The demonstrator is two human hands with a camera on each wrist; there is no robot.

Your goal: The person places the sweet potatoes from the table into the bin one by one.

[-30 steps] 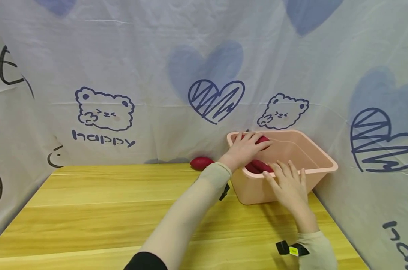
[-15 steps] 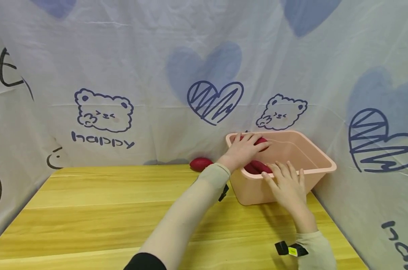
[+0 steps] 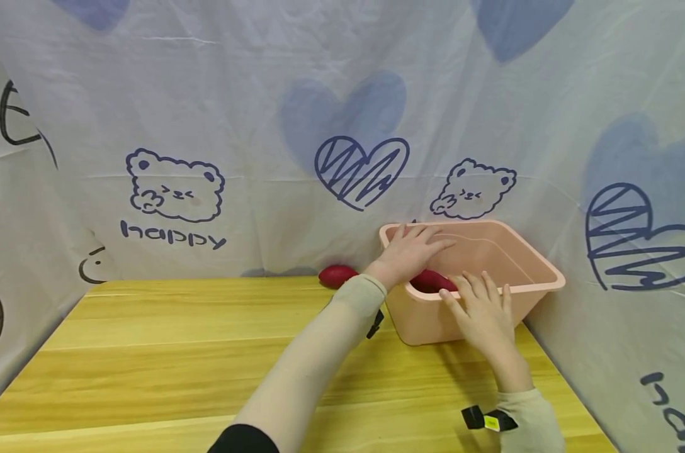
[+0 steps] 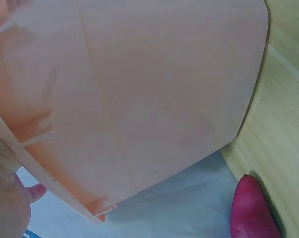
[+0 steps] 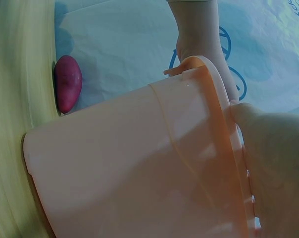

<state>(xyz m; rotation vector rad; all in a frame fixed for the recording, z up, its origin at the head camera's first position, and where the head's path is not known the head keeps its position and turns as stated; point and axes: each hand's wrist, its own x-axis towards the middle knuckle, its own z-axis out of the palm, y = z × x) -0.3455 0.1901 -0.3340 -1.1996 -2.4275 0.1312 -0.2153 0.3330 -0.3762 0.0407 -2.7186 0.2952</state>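
My left hand reaches over the left rim of a pink plastic bin, fingers spread and fairly straight above the inside. No object shows beneath its fingers. In the head view, my right hand rests at the front rim with its fingers extending over the edge. Reddish-purple sweet potatoes lie inside the bin near the front left corner, partly hidden by the rim and left hand. Another sweet potato lies on the table left of the bin, also visible in the right wrist view.
The bin stands at the right rear of the wooden table, close to the back and right curtains. A white curtain with blue hearts and bear drawings hangs behind. Black wrist straps sit on the sleeves.
The sweet potato under my left hand has dropped out of sight into the bin, and the fingers have let go. Both hands have otherwise stayed in place.
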